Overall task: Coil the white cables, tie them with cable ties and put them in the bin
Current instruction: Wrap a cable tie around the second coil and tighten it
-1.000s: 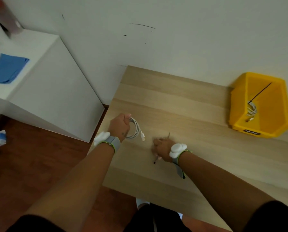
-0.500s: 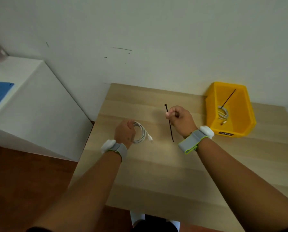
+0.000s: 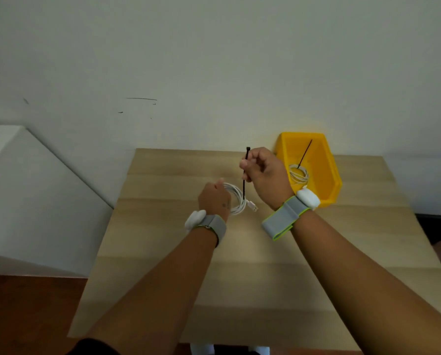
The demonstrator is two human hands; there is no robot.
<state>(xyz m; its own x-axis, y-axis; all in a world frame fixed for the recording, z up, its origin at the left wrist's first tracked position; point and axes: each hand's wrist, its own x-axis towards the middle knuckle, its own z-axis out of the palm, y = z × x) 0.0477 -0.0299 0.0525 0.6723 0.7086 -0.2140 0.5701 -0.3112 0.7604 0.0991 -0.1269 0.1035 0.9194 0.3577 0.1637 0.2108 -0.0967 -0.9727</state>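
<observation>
- The left hand (image 3: pixel 214 198) is gripping the coiled white cable (image 3: pixel 238 201), with fingers curled round the left side of the loops and holding them just above the table (image 3: pixel 163 226).
- The cable's connector (image 3: pixel 252 207) is sticking out at the lower right of the coil.
- The right hand (image 3: pixel 265 175) is pinching a black cable tie (image 3: pixel 244 188) between thumb and curled fingers. The tie is standing near upright, and its lower end is crossing the coil's right edge.
- The yellow bin (image 3: pixel 327 172) is sitting at the table's far edge, just behind the right hand.
- A second coiled cable (image 3: pixel 298 174), already tied, is lying inside the bin.
</observation>
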